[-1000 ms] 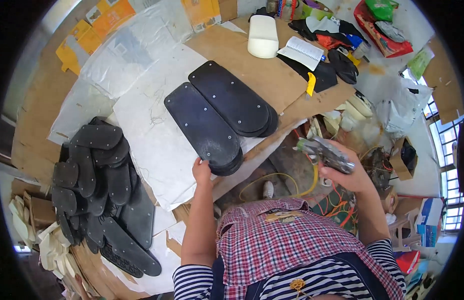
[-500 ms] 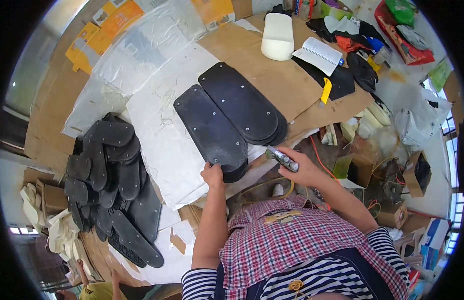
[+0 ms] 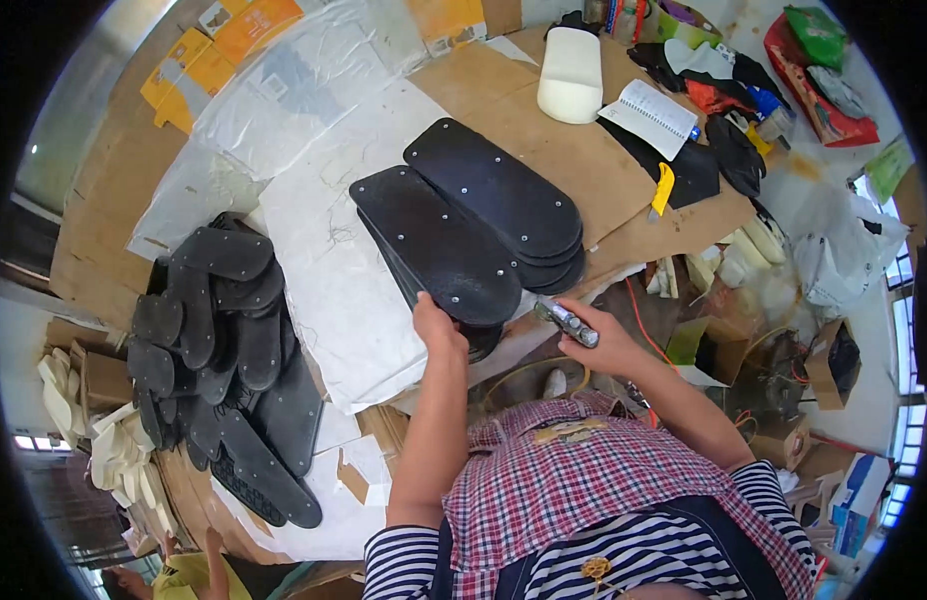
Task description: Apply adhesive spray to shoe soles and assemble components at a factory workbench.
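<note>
Two stacks of black rubber shoe soles lie side by side on the cardboard-covered bench, the nearer stack (image 3: 439, 245) and the farther stack (image 3: 499, 195). My left hand (image 3: 436, 328) grips the near end of the nearer stack's top sole. My right hand (image 3: 596, 340) is closed round a small metal tool (image 3: 567, 321), held just beyond the right edge of that stack, near the bench's front edge.
A heap of several black soles (image 3: 219, 350) lies at the left. A white block (image 3: 571, 75), an open notebook (image 3: 651, 117), a yellow cutter (image 3: 663, 187) and dark scraps sit at the back right. Bags, boxes and cables crowd the floor at the right.
My right hand has come in from the right with the tool, down to the bench edge beside the stack. My left hand has stayed on the sole's near end.
</note>
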Action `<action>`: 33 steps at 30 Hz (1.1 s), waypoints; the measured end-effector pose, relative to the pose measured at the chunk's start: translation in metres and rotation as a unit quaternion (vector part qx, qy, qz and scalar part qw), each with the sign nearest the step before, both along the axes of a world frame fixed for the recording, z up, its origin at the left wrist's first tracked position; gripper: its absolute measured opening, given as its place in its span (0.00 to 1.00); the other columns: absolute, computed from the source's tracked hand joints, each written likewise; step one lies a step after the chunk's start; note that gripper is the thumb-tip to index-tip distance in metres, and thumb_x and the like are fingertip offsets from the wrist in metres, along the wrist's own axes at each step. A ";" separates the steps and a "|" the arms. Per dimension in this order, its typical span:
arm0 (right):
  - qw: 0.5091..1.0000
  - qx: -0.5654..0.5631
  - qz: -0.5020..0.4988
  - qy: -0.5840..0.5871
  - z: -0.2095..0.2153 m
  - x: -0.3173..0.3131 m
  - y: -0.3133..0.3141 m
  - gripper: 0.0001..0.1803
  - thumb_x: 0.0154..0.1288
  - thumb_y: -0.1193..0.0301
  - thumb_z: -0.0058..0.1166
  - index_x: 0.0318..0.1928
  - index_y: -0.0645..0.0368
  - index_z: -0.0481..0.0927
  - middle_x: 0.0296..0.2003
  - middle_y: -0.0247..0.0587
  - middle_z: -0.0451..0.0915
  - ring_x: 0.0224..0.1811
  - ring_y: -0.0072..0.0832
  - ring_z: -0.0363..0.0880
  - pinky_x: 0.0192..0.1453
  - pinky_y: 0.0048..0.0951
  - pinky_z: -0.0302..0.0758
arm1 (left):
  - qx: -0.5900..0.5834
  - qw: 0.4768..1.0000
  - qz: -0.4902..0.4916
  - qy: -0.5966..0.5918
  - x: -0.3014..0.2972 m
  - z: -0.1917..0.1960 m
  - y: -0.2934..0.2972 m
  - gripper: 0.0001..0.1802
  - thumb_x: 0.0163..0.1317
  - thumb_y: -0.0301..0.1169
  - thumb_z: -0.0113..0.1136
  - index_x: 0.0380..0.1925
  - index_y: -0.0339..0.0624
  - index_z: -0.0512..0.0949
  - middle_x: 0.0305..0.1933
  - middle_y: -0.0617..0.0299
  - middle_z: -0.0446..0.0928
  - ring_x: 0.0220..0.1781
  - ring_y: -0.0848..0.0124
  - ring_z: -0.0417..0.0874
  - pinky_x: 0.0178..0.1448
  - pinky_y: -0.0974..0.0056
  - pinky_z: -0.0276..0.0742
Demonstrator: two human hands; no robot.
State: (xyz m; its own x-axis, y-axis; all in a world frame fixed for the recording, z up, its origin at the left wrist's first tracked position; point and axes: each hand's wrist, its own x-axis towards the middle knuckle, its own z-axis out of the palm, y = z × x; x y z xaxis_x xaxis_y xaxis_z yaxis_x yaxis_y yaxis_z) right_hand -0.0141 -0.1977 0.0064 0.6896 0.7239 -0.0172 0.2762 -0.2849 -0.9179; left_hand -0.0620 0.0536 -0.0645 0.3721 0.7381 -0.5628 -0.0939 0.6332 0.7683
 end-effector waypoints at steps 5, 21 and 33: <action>1.000 -0.012 -0.012 0.024 0.036 -0.008 -0.009 0.31 0.53 0.72 0.57 0.59 0.57 0.67 0.31 0.40 0.77 0.32 0.23 0.74 0.40 0.27 0.72 | 0.143 0.989 -0.005 0.037 -0.022 0.019 0.044 0.15 0.66 0.36 0.44 0.30 0.33 0.71 0.31 0.57 0.75 0.32 0.67 0.77 0.36 0.61 0.76; 0.990 0.110 -0.071 0.049 0.118 -0.010 -0.013 0.29 0.57 0.75 0.58 0.60 0.61 0.67 0.36 0.30 0.76 0.37 0.15 0.72 0.45 0.20 0.70 | 0.140 0.914 0.375 -0.063 -0.261 0.114 0.290 0.34 0.58 0.52 0.46 0.56 0.39 0.56 0.55 0.54 0.59 0.48 0.57 0.67 0.56 0.48 0.64; 0.978 0.162 -0.103 0.078 0.147 0.004 -0.018 0.28 0.56 0.79 0.56 0.59 0.61 0.67 0.34 0.30 0.75 0.34 0.15 0.72 0.39 0.19 0.72 | 0.031 0.999 0.022 -0.038 -0.124 0.015 0.103 0.25 0.62 0.39 0.50 0.56 0.39 0.66 0.55 0.55 0.69 0.51 0.56 0.73 0.57 0.55 0.66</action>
